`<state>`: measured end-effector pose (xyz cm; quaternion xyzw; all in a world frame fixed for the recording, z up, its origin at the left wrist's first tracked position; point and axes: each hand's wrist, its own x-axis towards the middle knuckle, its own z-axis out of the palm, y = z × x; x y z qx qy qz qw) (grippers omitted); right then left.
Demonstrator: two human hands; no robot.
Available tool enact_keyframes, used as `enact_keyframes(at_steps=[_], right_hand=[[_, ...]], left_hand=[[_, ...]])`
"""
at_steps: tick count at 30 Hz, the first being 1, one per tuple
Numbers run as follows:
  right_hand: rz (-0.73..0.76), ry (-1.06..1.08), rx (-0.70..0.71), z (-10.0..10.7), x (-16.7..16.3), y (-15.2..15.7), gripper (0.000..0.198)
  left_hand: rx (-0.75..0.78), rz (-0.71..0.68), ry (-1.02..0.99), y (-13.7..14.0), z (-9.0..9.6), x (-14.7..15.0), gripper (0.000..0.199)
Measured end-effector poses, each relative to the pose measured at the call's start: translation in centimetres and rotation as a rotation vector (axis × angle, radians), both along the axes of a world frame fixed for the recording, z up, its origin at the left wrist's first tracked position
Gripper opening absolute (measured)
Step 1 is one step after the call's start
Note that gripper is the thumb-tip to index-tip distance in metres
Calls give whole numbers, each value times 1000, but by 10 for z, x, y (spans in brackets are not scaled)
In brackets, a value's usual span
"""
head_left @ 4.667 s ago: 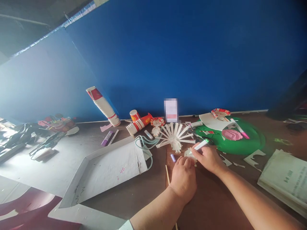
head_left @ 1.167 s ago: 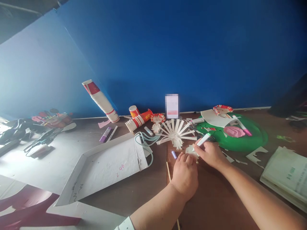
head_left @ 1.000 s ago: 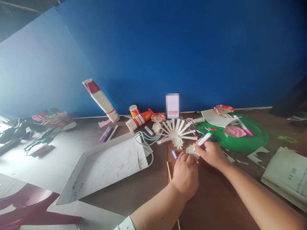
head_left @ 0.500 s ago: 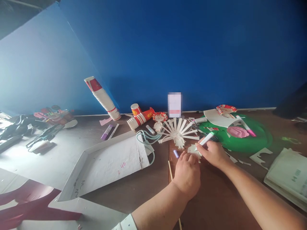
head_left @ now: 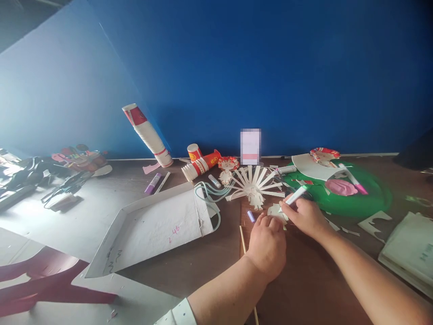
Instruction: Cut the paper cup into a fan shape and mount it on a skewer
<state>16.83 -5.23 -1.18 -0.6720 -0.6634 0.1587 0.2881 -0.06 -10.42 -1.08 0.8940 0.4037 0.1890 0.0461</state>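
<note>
Brown wood fills the near part of the surface (head_left: 304, 289), and both forearms run up across it from the bottom edge. My left hand (head_left: 269, 243) lies knuckles-up, fingers curled down onto the near edge of a small white paper cutout (head_left: 276, 211), pinning it flat; it presses rather than grasps. Just right of it, my right hand (head_left: 306, 216) has its grip clenched around a white marker (head_left: 295, 197) with a green band. The marker's long axis runs on a slant from lower left to upper right: the tip points down and left onto the cutout, the green end points up, away and to the right.

A thin wooden stick (head_left: 244, 241) lies beside the left wrist, and a small purple cap (head_left: 251, 216) sits just left of the fingers. Further left a white flattened box (head_left: 152, 230) lies open.

Beyond the cutout stands a fan-shaped paper figure (head_left: 255, 183) with its strips spread, teal tubing (head_left: 208, 194) curling beside it. To the right is a green plate (head_left: 365, 198), bearing a pink scrap and a pink-tipped pen (head_left: 352, 179). White books (head_left: 409, 253) sit at the far right.

At the back, a tall stack of paper cups (head_left: 149, 134) leans against the blue wall (head_left: 253, 67), with red cups (head_left: 201, 163) tipped over nearby.
</note>
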Motion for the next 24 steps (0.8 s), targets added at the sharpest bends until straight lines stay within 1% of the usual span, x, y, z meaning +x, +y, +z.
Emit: enact_keyframes(at_steps=[8, 18, 24], right_hand=[[-29, -20, -27, -2, 2, 1, 33], [-48, -27, -5, 2, -1, 0, 28], [-15, -22, 31, 1, 0, 0, 26]], left_hand=[[4, 3, -2, 0, 1, 0, 31], [1, -4, 5, 0, 3, -1, 31], [2, -6, 17, 0, 2, 0, 30]])
